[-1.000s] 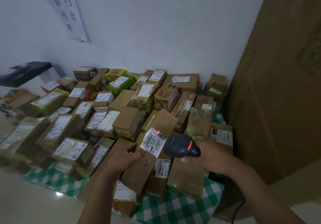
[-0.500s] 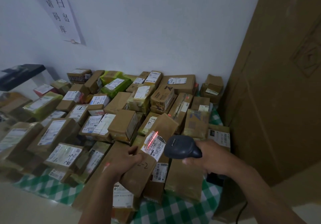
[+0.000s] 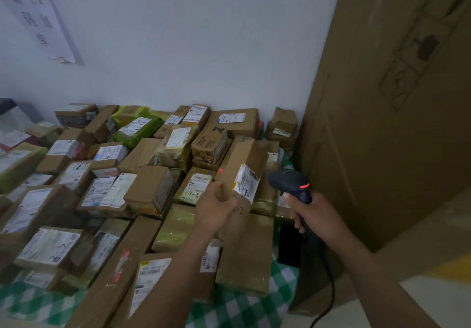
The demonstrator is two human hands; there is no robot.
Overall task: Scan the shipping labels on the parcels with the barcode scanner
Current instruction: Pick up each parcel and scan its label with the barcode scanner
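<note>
Green-and-white checked cloth (image 3: pixel 239 310): covers the table at the near edge; parcels lie on it, packed edge to edge.
Long box (image 3: pixel 107 289): brown cardboard; lies slantwise at the very front; its print is too blurred to read.
Cable (image 3: pixel 328 299): black; trails down from the scanner's handle beside the table's right edge.
Left hand (image 3: pixel 216 210): reaches in from below centre; fingers curled round the left edge of a long brown parcel, grasping it.
Held parcel (image 3: pixel 244 159): cardboard; tilted, its far end raised above the heap; "-2" is handwritten beside the hand; a small red spot of light (image 3: pixel 220 170) sits on its left edge.
Shipping label (image 3: pixel 246 182): white; stuck on the held parcel's right side, facing the scanner.
Right hand (image 3: pixel 316 215): clenched round the scanner's handle, to the right of the held parcel.
Barcode scanner (image 3: pixel 288 183): black; nose aimed left at the shipping label, just beside it and apart from it; a red light glows on top.
Marked parcel (image 3: pixel 195 187): lies just left of the held parcel; "3-3" is written on its label.
Heap (image 3: pixel 142 154): dozens of labelled boxes reaching back to the wall; one green-wrapped parcel (image 3: pixel 137 129) lies towards the back.
Tall carton (image 3: pixel 395 98): brown cardboard; stands at the right, leaning over the table's edge.
Wall (image 3: pixel 191 34): plain white; a paper sign (image 3: pixel 38 17) hangs at far left.
</note>
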